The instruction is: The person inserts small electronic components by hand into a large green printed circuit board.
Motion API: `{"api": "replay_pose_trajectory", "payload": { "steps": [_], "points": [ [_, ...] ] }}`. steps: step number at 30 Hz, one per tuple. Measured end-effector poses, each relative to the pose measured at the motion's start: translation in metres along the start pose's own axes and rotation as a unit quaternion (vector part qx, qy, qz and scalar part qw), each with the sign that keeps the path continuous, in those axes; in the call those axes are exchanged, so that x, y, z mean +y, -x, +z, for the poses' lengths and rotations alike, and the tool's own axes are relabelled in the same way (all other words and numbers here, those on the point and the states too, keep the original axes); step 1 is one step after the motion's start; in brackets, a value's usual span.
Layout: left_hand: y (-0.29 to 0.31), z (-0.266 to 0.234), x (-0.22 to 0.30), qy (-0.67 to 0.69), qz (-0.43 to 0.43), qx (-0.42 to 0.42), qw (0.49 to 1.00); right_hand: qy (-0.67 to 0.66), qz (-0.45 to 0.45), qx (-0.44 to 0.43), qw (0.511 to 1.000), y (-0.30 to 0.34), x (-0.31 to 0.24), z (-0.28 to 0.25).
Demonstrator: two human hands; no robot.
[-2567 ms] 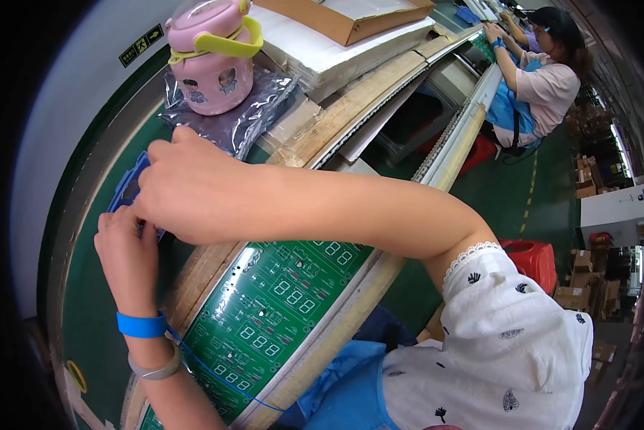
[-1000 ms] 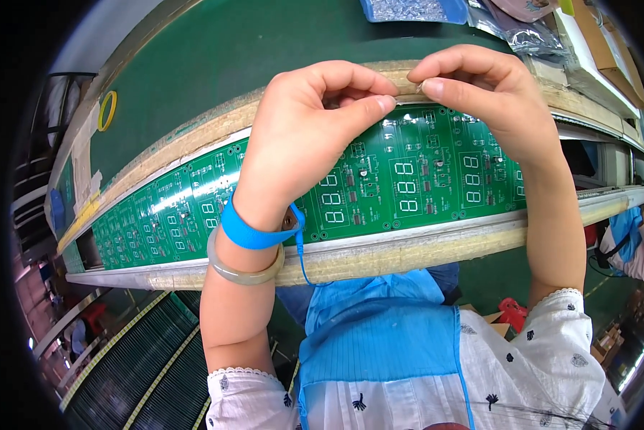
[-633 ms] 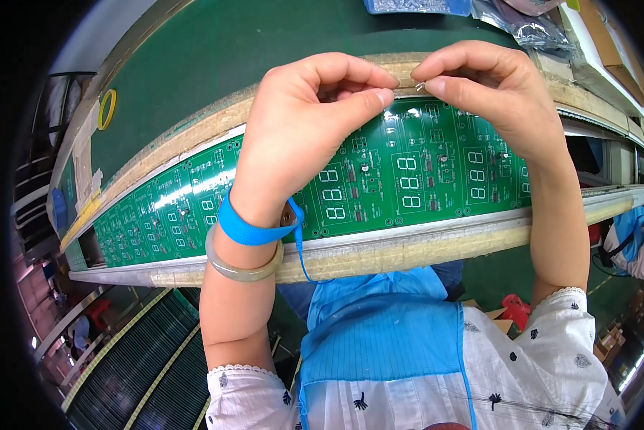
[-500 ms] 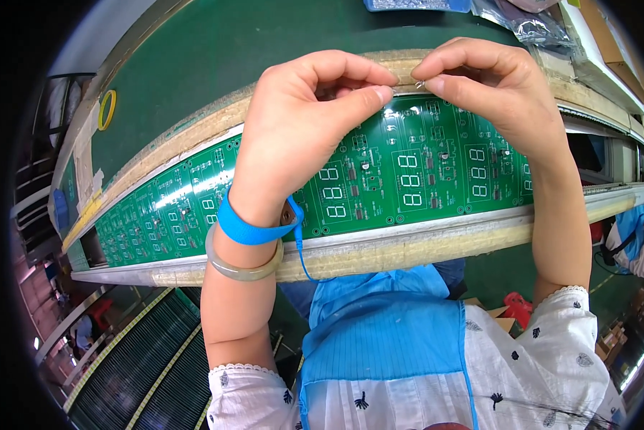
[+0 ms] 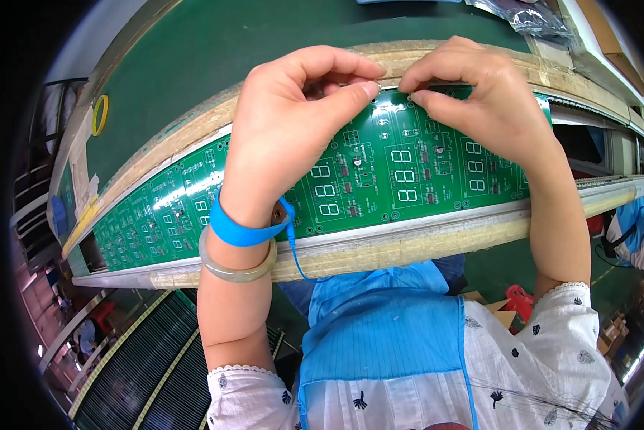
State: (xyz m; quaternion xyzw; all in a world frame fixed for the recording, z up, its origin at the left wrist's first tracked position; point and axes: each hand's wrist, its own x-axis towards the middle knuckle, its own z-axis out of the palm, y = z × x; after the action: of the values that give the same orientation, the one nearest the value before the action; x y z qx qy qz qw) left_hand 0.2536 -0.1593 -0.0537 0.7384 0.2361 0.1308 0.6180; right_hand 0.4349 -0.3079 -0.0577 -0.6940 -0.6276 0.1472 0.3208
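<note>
A long row of green circuit boards [image 5: 379, 172] runs across in front of me, printed with white digit outlines and carrying small dark and silver parts. My left hand [image 5: 286, 118] pinches at the far edge of the boards, thumb and index finger close together. Something tiny and shiny shows at its fingertips, too small to name. Just to the right, my right hand [image 5: 472, 93] is also closed in a pinch, its fingertips right over the boards' far edge. Whatever it holds, if anything, is hidden. A blue wrist strap [image 5: 239, 226] with a cord and a pale bangle [image 5: 236, 272] circle my left wrist.
Pale rails [image 5: 408, 247] border the boards. Beyond lies a green work surface [image 5: 264, 43] with a yellow tape ring [image 5: 100, 115], a clear plastic bag [image 5: 530, 20] and part of a blue tray [image 5: 408, 1]. Black slotted racks [image 5: 135, 358] stand lower left. Another person's sleeve [image 5: 630, 229] appears far right.
Both hands have shifted slightly left, the right one also down toward the boards' edge. The tiny metal piece seen at the right fingertips no longer shows there. The boards look slightly shifted in view.
</note>
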Motion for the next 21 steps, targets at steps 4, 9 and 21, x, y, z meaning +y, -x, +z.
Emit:
{"api": "replay_pose_trajectory", "payload": {
  "steps": [4, 9, 21],
  "points": [
    [0.0005, 0.0006, -0.0021, -0.008, 0.011, 0.000, 1.000, 0.033, -0.024, -0.005, 0.999, 0.0014, 0.0014, 0.0031],
    [0.0002, -0.0009, -0.0003, -0.033, 0.024, -0.014, 0.999, 0.027, 0.000, -0.015, 1.000, 0.0027, -0.0017, 0.0015],
    [0.0009, -0.0011, 0.0005, -0.005, -0.003, -0.024, 1.000, 0.048, -0.006, -0.012, 0.999, 0.0023, -0.0031, 0.0019]
  ]
}}
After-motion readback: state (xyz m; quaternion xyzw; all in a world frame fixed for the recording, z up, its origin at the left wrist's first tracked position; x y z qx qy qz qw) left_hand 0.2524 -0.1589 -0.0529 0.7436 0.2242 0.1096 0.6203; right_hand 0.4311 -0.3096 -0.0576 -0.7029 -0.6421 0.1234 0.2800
